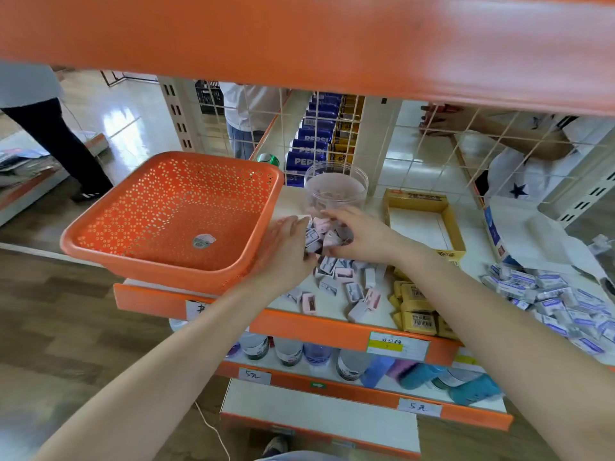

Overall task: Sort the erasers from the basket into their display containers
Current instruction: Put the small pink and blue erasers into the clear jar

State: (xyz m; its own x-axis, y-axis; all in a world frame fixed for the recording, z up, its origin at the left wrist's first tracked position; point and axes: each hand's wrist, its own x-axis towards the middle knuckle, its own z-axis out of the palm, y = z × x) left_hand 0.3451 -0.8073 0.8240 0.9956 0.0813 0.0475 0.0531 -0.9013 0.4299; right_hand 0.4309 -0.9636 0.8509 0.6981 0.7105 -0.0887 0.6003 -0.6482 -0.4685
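While cupped together round erasers (327,236), two hands (286,251) (362,237) (one basket (159,271), one jar (336,184)).

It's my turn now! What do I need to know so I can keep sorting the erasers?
Hands: left hand and right hand together cup a bunch of pastel erasers in front of the clear jar.
Done: orange basket nearly empty, one small piece inside.
Left: loose pastel erasers on the shelf; yellow erasers in front of their empty yellow box; blue-and-white erasers heaped at the right.
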